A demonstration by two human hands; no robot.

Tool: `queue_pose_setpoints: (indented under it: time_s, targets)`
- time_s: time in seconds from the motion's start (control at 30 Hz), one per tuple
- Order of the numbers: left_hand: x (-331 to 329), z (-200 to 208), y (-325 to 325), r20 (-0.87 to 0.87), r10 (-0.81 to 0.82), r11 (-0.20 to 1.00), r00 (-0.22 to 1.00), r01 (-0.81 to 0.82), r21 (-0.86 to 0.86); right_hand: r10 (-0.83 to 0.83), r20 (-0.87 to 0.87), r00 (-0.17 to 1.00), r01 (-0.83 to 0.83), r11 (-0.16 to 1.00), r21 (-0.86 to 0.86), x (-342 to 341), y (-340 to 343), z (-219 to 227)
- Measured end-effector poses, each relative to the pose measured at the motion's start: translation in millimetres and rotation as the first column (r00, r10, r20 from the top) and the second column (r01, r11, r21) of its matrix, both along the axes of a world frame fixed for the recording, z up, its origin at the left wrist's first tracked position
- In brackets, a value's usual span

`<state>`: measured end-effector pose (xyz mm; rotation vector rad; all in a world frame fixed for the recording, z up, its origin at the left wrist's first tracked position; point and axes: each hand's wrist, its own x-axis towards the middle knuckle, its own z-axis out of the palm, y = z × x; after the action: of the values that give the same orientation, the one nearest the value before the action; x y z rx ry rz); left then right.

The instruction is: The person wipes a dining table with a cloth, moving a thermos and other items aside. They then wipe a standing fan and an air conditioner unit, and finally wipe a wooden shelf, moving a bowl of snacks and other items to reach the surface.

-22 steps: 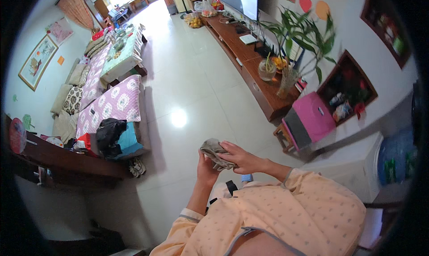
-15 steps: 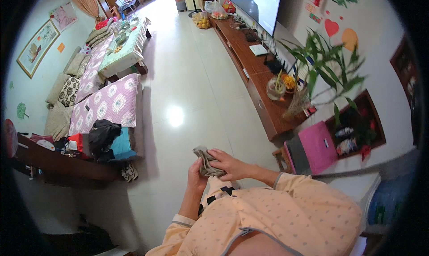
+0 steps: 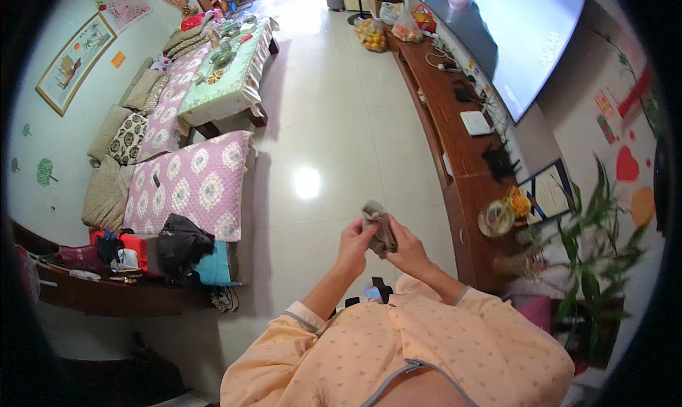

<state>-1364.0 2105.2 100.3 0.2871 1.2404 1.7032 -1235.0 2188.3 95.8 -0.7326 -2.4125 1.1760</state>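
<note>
A crumpled grey-brown cloth (image 3: 380, 231) is held up in front of me, above the pale tiled floor. My left hand (image 3: 354, 246) grips its left side, thumb pressed on the fabric. From the right, my right hand (image 3: 406, 249) closes round the other side; some of its fingers are hidden behind the cloth. Both forearms come out of peach sleeves with grey cuffs.
On the left stands a sofa with a pink flowered cover (image 3: 195, 183), a black garment (image 3: 183, 247) on its near end. A cloth-covered table (image 3: 227, 98) is beyond. To the right runs a brown TV cabinet (image 3: 465, 137) with a glass jar (image 3: 496, 219) and a leafy plant (image 3: 593, 247).
The view has shifted, with the cabinet and plant now nearer. My hands have lifted the cloth farther from my body, and it is bunched more upright between them.
</note>
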Motion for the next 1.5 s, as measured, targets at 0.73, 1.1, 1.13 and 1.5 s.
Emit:
queue_pose_setpoints:
  time_s: [0.73, 1.1, 1.13, 1.5]
  targets:
    - [-366, -30, 394, 0.285, 0.547, 0.803, 0.787, -0.59, 0.087, 0.441, 0.005, 0.897, -0.437, 0.886, 0.158, -386, 469, -23]
    - [-705, -35, 463, 0.077, 0.832, 0.525, 0.55, -0.824, 0.214, 0.242, 0.379, 0.893, -0.184, 0.965, -0.185, -556, 700, -73]
    - [-730, -28, 480, 0.049, 0.842, 0.515, 0.537, -0.828, 0.222, 0.173, 0.349, 0.921, -0.101, 0.971, -0.215, -560, 723, -79]
    - [-842, -23, 806, 0.211, 0.457, 0.871, 0.864, -0.483, 0.091, 0.164, 0.147, 0.975, 0.049, 0.488, -0.872, -759, 952, -50]
